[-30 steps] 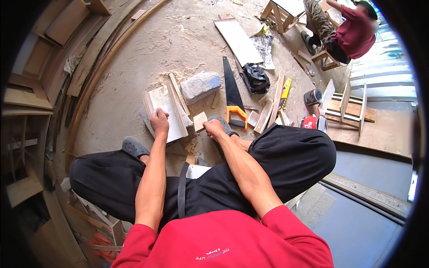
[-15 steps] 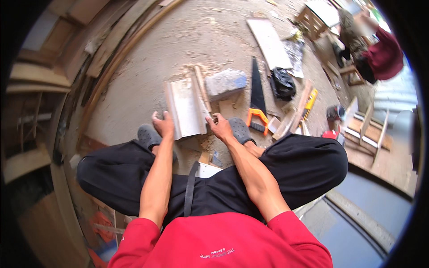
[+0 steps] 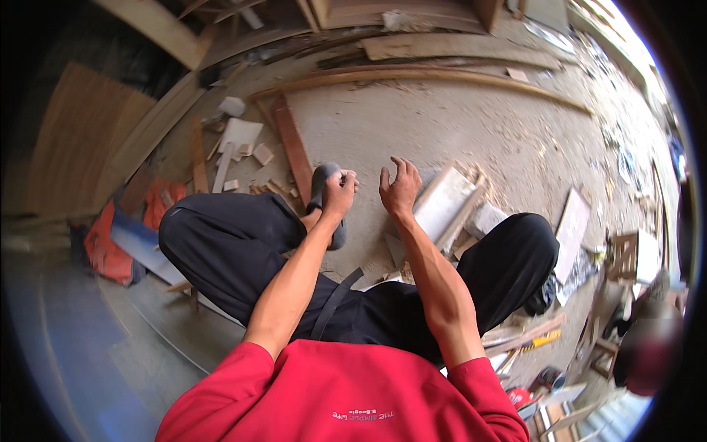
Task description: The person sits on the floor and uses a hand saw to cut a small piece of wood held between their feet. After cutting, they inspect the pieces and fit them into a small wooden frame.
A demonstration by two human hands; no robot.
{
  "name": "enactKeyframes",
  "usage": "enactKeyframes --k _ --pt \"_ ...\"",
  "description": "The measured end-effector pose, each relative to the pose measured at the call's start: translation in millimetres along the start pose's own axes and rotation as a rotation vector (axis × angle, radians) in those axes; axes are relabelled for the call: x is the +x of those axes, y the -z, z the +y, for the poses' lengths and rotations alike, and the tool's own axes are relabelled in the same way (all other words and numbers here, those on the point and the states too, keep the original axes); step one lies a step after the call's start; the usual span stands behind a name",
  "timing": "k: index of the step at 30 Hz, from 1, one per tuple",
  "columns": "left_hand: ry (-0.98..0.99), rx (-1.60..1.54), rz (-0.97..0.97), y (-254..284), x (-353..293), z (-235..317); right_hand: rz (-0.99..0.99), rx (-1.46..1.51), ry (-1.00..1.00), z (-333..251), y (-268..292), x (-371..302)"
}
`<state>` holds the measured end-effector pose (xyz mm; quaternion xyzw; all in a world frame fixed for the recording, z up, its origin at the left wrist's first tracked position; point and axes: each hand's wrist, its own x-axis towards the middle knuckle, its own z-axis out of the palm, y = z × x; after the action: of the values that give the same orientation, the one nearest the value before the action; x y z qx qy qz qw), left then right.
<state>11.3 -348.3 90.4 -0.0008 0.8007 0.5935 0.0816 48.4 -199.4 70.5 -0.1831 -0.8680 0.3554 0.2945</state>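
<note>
My left hand [image 3: 339,194] hangs in front of my left foot in its grey clog [image 3: 318,186]. Its fingers are curled together, and something pale shows at the fingertips, too small to name. My right hand [image 3: 400,193] is open in the air, thumb and fingers apart, with nothing in it. Just right of it lies a whitish board [image 3: 444,208] with raised wooden edges, apart from the hand. Beside that board are a narrow wood strip [image 3: 465,222] and a grey block [image 3: 486,219], partly hidden by my right knee.
A reddish-brown plank [image 3: 293,144] lies beyond my left foot, with wood offcuts [image 3: 262,154] left of it. Long boards [image 3: 442,72] cross the far floor. An orange bag [image 3: 105,249] is at left. At lower right are a yellow tool [image 3: 541,340] and another person [image 3: 652,346].
The view has swung left, so the whitish board now appears farther right. Both hands have come off the board; the left has curled its fingers, the right has spread.
</note>
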Motion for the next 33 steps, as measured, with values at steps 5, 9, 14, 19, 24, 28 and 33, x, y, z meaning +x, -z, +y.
enactKeyframes --k 5,9,14,19,24,28,33 --pt "0.075 0.015 0.149 41.9 -12.6 -14.6 -0.221 0.193 0.168 -47.3 -37.3 6.0" --pt "0.027 0.069 0.273 61.0 -20.0 -46.1 -0.392 0.364 0.233 -73.9 -58.9 -11.0" --pt "0.124 0.157 0.242 69.3 -26.3 -37.6 -0.635 0.424 0.15 -77.2 -74.6 -25.7" --pt "0.197 0.11 0.303 73.2 -30.9 -74.3 -0.863 0.535 -0.147 -82.4 -82.4 -50.0" --pt "0.312 0.068 0.268 67.4 -57.7 -92.2 -0.904 0.398 -0.192 -73.5 -79.8 -76.8" --pt "0.297 0.106 0.359 71.1 -85.5 -103.9 -0.989 0.356 -0.143 -71.2 -82.6 -99.9" --pt "0.368 0.105 0.395 84.6 -106.9 -101.8 -1.032 0.338 -0.024 -60.8 -95.3 -118.0"
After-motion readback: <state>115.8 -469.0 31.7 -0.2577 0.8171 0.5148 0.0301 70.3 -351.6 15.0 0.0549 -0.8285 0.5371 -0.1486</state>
